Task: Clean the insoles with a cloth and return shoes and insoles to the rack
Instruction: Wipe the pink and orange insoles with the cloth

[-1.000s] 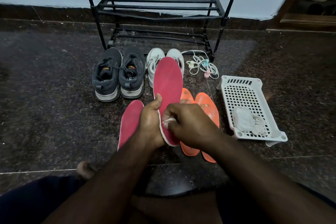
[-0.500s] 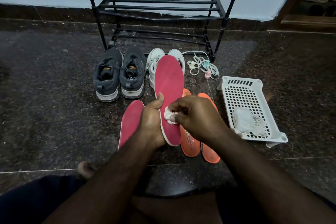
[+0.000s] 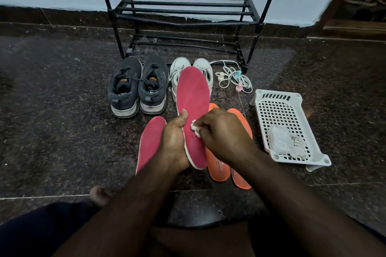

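Both hands work one red insole (image 3: 193, 98): the left hand (image 3: 174, 142) grips its heel end from the side, thumb laid over the top face, holding it tilted toe-up above the floor; the right hand (image 3: 223, 133) pinches a small wad of white cloth (image 3: 195, 128) against the insole's mid-face; the step in hand looks like wiping the first red insole, and the next move likely calls for firm strokes toward the toe with the left grip steady. Its flat, matte mate, a second red insole (image 3: 150, 142), lies on the speckled stone floor (image 3: 62, 131) just left; two orange insoles (image 3: 240, 169) lie right, partly hidden. Beyond stand dark mesh sneakers (image 3: 137, 87) and white sneakers (image 3: 205, 69), loose laces (image 3: 231, 78) beside; a perforated white plastic basket (image 3: 277, 110) sits right; the black tubular rack (image 3: 183, 10) waits unfilled.
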Demonstrator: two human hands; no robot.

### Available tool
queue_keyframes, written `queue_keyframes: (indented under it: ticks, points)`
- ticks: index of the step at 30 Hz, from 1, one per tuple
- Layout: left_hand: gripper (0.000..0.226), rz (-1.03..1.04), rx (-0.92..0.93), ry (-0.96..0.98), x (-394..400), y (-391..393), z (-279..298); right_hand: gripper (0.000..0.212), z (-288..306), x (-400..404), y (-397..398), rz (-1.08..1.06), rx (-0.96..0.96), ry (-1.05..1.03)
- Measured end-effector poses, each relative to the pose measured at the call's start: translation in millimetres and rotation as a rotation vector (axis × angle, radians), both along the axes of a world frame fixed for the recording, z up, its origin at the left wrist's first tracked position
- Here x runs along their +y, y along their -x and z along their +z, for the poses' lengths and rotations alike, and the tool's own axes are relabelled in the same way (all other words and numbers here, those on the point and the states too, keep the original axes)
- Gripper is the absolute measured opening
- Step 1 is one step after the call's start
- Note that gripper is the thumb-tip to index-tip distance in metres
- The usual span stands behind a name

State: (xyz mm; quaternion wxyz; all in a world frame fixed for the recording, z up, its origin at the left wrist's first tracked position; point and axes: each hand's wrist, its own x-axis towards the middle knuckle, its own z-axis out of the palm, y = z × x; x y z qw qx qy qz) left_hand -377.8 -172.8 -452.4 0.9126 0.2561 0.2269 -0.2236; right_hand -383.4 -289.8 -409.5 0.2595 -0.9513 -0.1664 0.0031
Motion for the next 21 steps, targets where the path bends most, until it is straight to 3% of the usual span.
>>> queue_keyframes:
  ticks: [2, 5, 7, 9, 13, 16, 18, 21]
  points:
    - [0.059, -0.02, -0.014, 0.015, 0, 0, -2, 0.023, -2, 8, 3, 0.085, 0.067, 0.129]
    - [0.064, -0.019, -0.006, -0.009, 0, -1, 2, 0.031, 3, 9, 13, 0.189, 0.143, 0.13]
    - [0.061, -0.008, -0.009, -0.036, 0, -1, 3, 0.019, 9, 0, 13, 0.209, 0.228, 0.064]
    - [0.065, -0.017, -0.034, -0.028, -1, 0, 6, 0.011, 17, -12, 7, 0.108, 0.27, -0.135]
    - [0.063, -0.012, -0.052, 0.017, -1, 1, 3, 0.035, 12, -20, -5, -0.025, 0.155, -0.296]
    - [0.07, -0.026, -0.058, 0.033, 0, 1, 4, 0.023, 3, -14, -4, -0.044, 0.172, -0.418]
    - [0.075, -0.048, -0.056, 0.061, 1, 1, 5, 0.013, -3, -12, 0, -0.009, 0.135, -0.327]
    - [0.067, -0.041, -0.029, 0.052, 2, 1, 3, 0.014, -8, -8, 1, 0.026, -0.142, -0.081]
